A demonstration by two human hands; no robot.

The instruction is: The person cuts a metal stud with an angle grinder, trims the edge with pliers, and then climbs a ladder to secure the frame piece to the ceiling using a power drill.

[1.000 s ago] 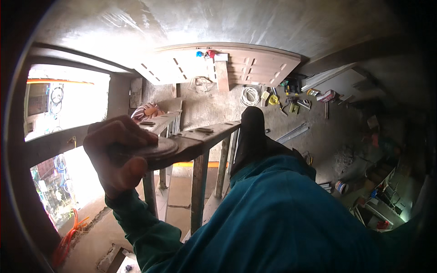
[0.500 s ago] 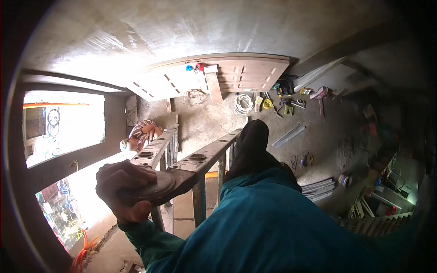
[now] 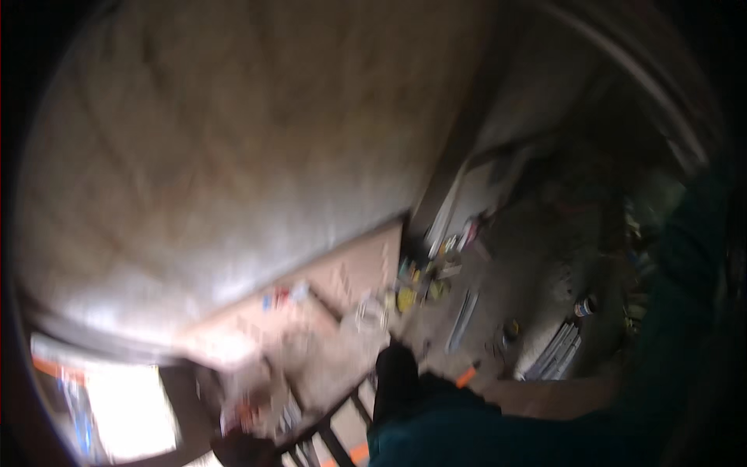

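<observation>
My left hand (image 3: 240, 449) is a dark, blurred shape at the lower edge, resting at the top of the folding ladder (image 3: 341, 406); its fingers are smeared, but it stays closed round the ladder's top joint. Down the ladder's rails and rungs I look towards the floor far below. My dark-trousered leg (image 3: 397, 377) is beside the ladder. On the right, my right arm in its teal sleeve (image 3: 692, 265) reaches up along the picture's rim; the right hand itself is out of sight.
Another person (image 3: 247, 412) is low down left of the ladder, blurred. Pinkish door panels (image 3: 350, 268) lean against the tall plastered wall (image 3: 257, 140). On the floor lie a coil of white cable (image 3: 372, 315), tools, metal strips (image 3: 463, 319) and a stack of profiles (image 3: 554, 350). A bright opening (image 3: 128, 409) is at lower left.
My view has swung up and tilted, so wall fills more of it and ladder and left hand sit lower. The right sleeve has come into view, raised at the right.
</observation>
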